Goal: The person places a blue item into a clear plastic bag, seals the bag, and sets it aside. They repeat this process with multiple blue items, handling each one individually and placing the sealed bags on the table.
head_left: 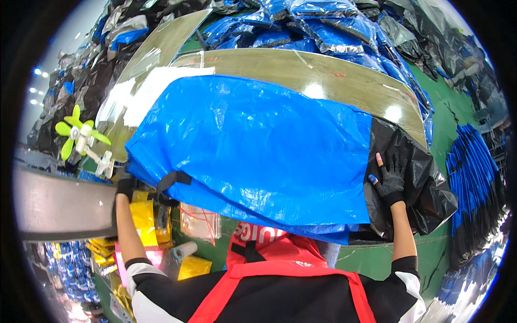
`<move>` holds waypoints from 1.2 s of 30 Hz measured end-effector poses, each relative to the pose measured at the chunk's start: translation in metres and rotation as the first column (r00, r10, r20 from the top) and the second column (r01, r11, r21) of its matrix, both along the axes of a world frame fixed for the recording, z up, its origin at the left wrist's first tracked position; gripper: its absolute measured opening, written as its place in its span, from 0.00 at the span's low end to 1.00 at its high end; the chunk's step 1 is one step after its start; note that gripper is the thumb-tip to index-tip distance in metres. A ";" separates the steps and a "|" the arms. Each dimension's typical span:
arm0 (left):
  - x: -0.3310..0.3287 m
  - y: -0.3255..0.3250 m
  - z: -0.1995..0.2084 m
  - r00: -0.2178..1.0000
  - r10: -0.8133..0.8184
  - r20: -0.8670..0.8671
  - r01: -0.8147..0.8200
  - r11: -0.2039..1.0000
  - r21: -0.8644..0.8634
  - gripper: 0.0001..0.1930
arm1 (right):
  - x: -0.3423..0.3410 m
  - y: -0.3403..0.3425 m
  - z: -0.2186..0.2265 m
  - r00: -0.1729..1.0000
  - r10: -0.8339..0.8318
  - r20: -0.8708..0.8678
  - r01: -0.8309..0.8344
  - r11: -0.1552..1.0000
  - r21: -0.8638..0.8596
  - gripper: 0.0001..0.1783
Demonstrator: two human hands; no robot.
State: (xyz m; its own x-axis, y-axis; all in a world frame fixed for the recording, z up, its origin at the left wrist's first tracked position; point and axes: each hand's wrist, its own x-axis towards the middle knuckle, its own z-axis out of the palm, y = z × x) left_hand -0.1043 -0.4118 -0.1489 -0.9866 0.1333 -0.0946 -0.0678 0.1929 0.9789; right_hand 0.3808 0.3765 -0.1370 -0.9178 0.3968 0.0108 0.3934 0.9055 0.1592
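1. A small fan (81,134) with green blades is standing at my far left, just above a grey panel (64,207) with a curved edge.
2. My left hand (124,180), in a dark glove, is reaching to the left end of the big blue bag (253,145). Its fingers are hiding in shadow by the bag's edge, so I cannot tell whether they are pinching it or only touching it.
3. Yellow packets (142,218) are lying below that forearm, and a black strap (175,180) is looping out from the bag's near left edge.
4. The blue bag is spreading across the middle in front of me, covering much of a glossy, greenish tabletop (247,62); its near edge is hanging above my red apron (274,247). Blue packages (334,35) are piling up beyond the table.
5. My right hand (392,180) is lying palm down on the bag's black end section (431,188) — fingers fanning apart, gripping nothing. The thumb is showing a blue tip, and the finger beside it is poking bare from the dark glove.
6. At far right, blue-and-black folded pieces (469,167) are standing in a stack — well apart from my hand.
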 end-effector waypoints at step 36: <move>0.351 0.751 0.093 -0.332 -0.660 -0.674 0.747 0.253 -0.615 0.35 | 0.169 0.145 0.098 0.409 -0.718 -0.563 0.027 0.626 -0.780 0.34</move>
